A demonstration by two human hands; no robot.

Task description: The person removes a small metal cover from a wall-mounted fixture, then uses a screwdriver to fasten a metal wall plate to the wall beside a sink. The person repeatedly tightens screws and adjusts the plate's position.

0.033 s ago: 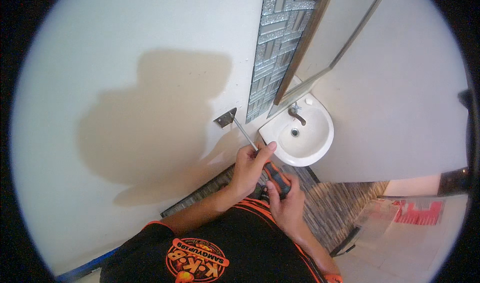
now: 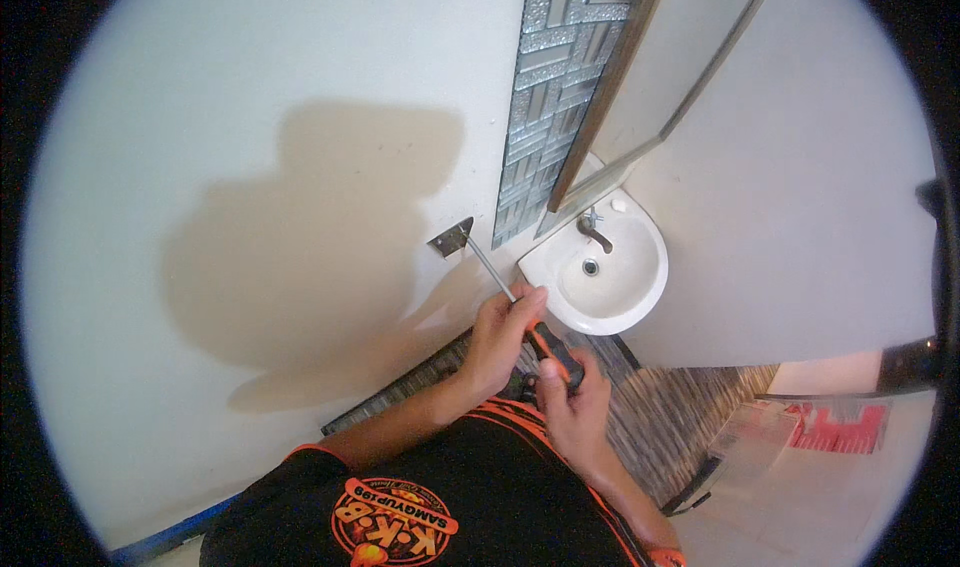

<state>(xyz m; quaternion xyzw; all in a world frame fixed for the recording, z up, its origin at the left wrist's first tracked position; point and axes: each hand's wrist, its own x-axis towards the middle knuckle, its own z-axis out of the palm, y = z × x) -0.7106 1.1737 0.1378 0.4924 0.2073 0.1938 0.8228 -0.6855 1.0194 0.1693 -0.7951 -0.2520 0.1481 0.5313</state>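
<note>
Both of my hands are on a screwdriver [image 2: 556, 355] with a black and orange handle and a long metal shaft. My left hand [image 2: 492, 345] is closed around the front of the handle, near the base of the shaft, with the thumb on top. The back end of the handle is gripped by my right hand [image 2: 578, 405], thumb laid along it. Up and to the left, the shaft's tip meets the right part of a small dark metal fitting [image 2: 449, 239] in the white wall. Whether the tip sits in a screw is too small to tell.
Right of the fitting, a white washbasin [image 2: 655, 267] with a dark tap [image 2: 597, 235] stands close to my hands. Above it are grey patterned tiles [image 2: 545, 107] and a wood-framed mirror [image 2: 650, 87]. Below lies a striped floor [image 2: 670, 417]; a red and white item [image 2: 840, 427] is at lower right.
The screwdriver's handle has turned slightly, showing more black on top, and my right thumb has shifted a little on it. The tip stays at the metal fitting.
</note>
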